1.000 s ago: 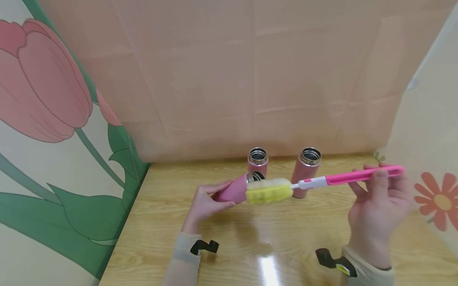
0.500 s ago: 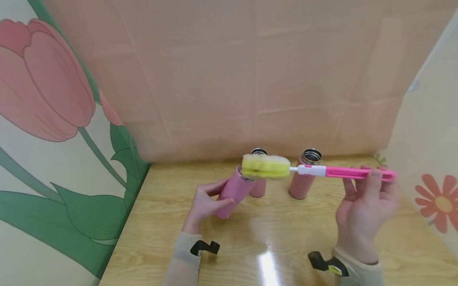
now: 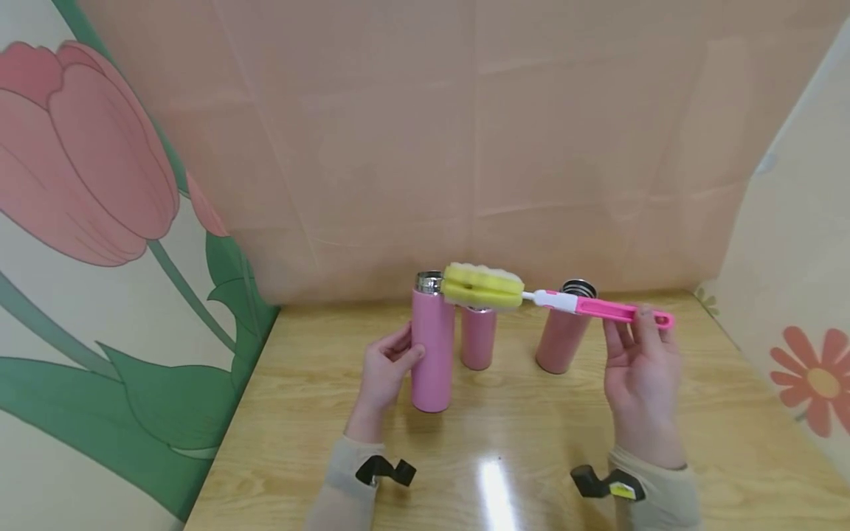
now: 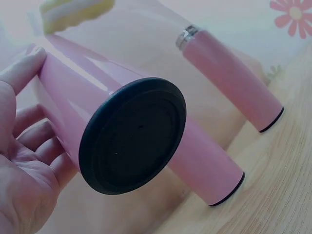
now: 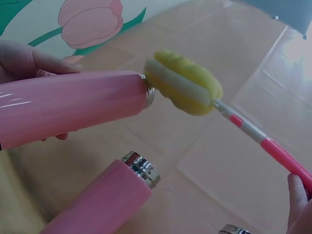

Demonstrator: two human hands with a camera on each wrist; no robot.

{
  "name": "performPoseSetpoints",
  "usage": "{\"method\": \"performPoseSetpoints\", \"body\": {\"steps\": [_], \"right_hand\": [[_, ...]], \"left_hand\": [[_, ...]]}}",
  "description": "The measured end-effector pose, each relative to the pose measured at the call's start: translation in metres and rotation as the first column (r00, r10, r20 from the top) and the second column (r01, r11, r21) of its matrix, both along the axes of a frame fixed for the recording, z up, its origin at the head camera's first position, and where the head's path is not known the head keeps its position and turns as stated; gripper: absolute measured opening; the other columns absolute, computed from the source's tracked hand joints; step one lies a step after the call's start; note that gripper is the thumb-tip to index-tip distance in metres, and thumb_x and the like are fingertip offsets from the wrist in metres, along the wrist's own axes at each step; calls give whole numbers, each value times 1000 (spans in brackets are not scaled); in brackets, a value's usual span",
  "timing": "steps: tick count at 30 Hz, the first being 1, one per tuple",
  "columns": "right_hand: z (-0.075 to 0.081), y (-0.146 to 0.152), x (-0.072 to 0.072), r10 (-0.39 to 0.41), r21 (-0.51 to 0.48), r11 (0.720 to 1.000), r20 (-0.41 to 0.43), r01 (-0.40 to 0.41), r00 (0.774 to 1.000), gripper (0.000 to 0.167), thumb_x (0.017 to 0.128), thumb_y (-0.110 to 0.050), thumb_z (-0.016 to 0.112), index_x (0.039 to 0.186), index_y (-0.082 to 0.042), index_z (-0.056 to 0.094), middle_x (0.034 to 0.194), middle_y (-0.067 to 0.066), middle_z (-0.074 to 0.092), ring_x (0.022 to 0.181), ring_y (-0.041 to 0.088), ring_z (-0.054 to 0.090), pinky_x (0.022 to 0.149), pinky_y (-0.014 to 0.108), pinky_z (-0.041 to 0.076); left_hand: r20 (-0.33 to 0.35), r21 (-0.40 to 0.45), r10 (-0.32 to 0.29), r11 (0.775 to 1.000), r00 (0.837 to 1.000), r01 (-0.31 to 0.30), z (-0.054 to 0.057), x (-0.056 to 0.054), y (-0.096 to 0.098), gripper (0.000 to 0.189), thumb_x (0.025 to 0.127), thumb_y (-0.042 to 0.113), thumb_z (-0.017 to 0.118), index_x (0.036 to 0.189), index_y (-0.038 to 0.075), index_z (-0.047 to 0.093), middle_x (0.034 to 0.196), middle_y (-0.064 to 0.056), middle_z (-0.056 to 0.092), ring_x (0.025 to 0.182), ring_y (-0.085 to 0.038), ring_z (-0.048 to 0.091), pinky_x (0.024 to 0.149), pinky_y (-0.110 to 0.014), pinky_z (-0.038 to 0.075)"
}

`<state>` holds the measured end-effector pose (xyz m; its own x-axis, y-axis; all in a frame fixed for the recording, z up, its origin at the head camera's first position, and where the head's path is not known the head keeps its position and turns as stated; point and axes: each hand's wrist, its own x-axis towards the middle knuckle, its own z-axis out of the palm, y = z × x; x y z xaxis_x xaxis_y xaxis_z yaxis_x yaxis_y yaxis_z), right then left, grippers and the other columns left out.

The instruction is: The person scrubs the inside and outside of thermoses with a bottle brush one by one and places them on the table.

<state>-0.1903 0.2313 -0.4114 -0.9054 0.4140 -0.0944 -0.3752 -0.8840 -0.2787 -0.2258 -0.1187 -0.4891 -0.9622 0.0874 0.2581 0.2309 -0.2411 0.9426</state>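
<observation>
My left hand [image 3: 385,369] grips a pink thermos bottle [image 3: 432,354] by its side and holds it nearly upright above the table, its black base [image 4: 134,136] facing the left wrist camera. The bottle's steel mouth has no lid on. In my right hand [image 3: 644,380] is a bottle brush [image 3: 561,301], pinched near the end of its pink handle. The brush lies almost level, and its yellow and white sponge head [image 5: 185,83] is right at the bottle's steel rim, outside the mouth.
Behind the held bottle stand two more lidless pink bottles, a shorter one [image 3: 478,343] and another farther right [image 3: 561,343]. The wooden table [image 3: 299,442] meets a draped pinkish cloth [image 3: 398,147] at its back edge. Walls painted with flowers flank both sides.
The held bottle has swung from tilted to the right to nearly upright. The brush has risen with its sponge head staying near the mouth, while my right hand has moved left.
</observation>
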Motion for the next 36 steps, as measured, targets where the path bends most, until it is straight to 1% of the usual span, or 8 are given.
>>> {"method": "performPoseSetpoints", "body": {"steps": [3,6,9,12,20,29,33,36], "right_hand": [[-3,0,-2,39,15,999,1,-39,999,10,100,1,71,106,0,64,100,12,65,91,28,73,92,37,61],[-4,-1,-4,66,26,998,-3,-66,998,6,102,0,69,105,-1,64,99,11,66,89,27,72,92,37,62],[-6,-1,-4,67,38,997,-14,-66,998,3,104,0,66,106,-2,64,97,11,66,88,27,72,91,37,62],[-7,-2,-4,61,53,997,-32,-60,998,3,105,-1,63,107,-2,63,98,11,65,88,27,72,90,37,62],[-10,-3,-5,57,104,993,-48,-52,997,10,104,-3,67,112,-2,61,101,11,65,91,26,72,92,36,61],[-12,-2,-5,44,151,988,-31,-38,999,12,104,-3,67,114,-2,61,103,11,65,91,26,73,91,37,61],[-12,-2,-5,45,180,983,-24,-39,999,13,103,-3,68,114,-1,62,104,11,65,92,26,74,91,37,61],[-12,-3,-6,51,202,978,-23,-45,998,12,103,-2,68,114,0,62,105,12,66,92,27,74,90,37,62]], "left_hand": [[23,28,-11,1000,1000,10,0,0,2,55,98,2,77,145,-15,53,135,-35,64,109,-15,74,91,-30,62],[34,31,-27,999,999,26,-1,0,4,55,98,2,76,145,-16,53,133,-35,65,105,-13,75,87,-29,63],[36,31,-44,999,998,43,-1,0,6,56,98,3,77,146,-14,53,133,-35,65,104,-12,75,86,-29,63],[30,33,-62,998,998,61,-1,1,8,59,98,8,79,147,-14,53,135,-34,64,106,-13,75,87,-30,63],[23,58,-84,995,996,82,-1,1,13,61,99,12,79,147,-14,51,139,-35,61,109,-14,74,88,-30,63],[32,69,-85,994,996,83,0,2,16,52,102,3,70,147,-14,52,141,-33,60,112,-15,74,88,-31,63],[50,60,-67,996,996,64,1,1,15,50,102,0,68,147,-14,52,142,-33,60,111,-15,74,87,-31,63],[62,69,-51,997,997,46,3,0,14,50,102,-1,67,147,-15,51,141,-33,61,110,-15,74,86,-30,63]]}}
